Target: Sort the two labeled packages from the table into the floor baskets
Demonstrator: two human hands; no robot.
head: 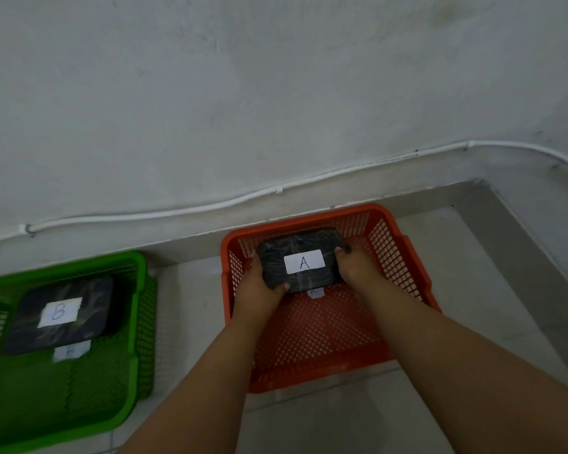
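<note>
Head view: left hand (pixel 259 286) and right hand (pixel 354 267) clamp package A (pixel 304 262) between fingers, inside the orange basket (pixel 417 283). Lower flat, then release. Package B (pixel 59 314) sits in the green basket (pixel 141 290), well left.

We see package A (pixel 304 258) between the left hand (pixel 259 290) and right hand (pixel 354 268), inside the basket (pixel 404 257) below them. Left of both hands, well apart, a second basket (pixel 141 290) contains package B (pixel 61 314).
</note>
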